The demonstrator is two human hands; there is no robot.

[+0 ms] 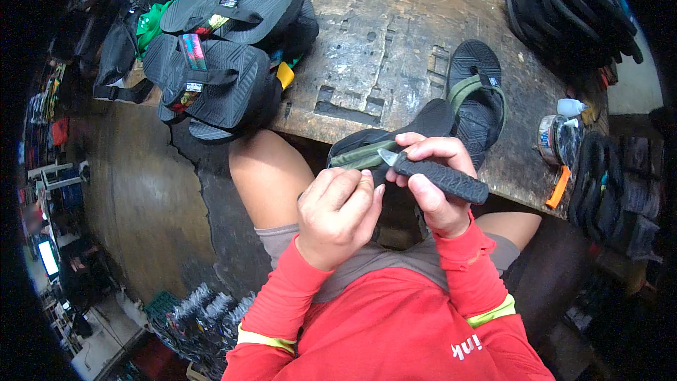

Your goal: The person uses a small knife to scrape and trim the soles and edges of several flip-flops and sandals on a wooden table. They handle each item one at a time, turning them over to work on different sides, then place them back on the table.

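Observation:
My right hand (441,208) grips a knife with a black textured handle (448,182) and a short metal blade, its tip against the green strap (360,156) of a black sandal (416,123). My left hand (335,215) is closed, fingertips pinching at that strap just left of and below the blade. The sandal is held over my lap at the bench's front edge; part of it is hidden behind my hands. Another black sandal with a green strap (479,77) lies on the wooden bench (381,21), behind and right of the held one.
Stacked sandals with patterned straps (218,81) sit at the bench's left, more black footwear (564,10) at the back right. A round tin (546,137), a small white bottle (570,107) and an orange-handled item (559,187) are along the right edge. A crate of footwear (197,317) stands lower left.

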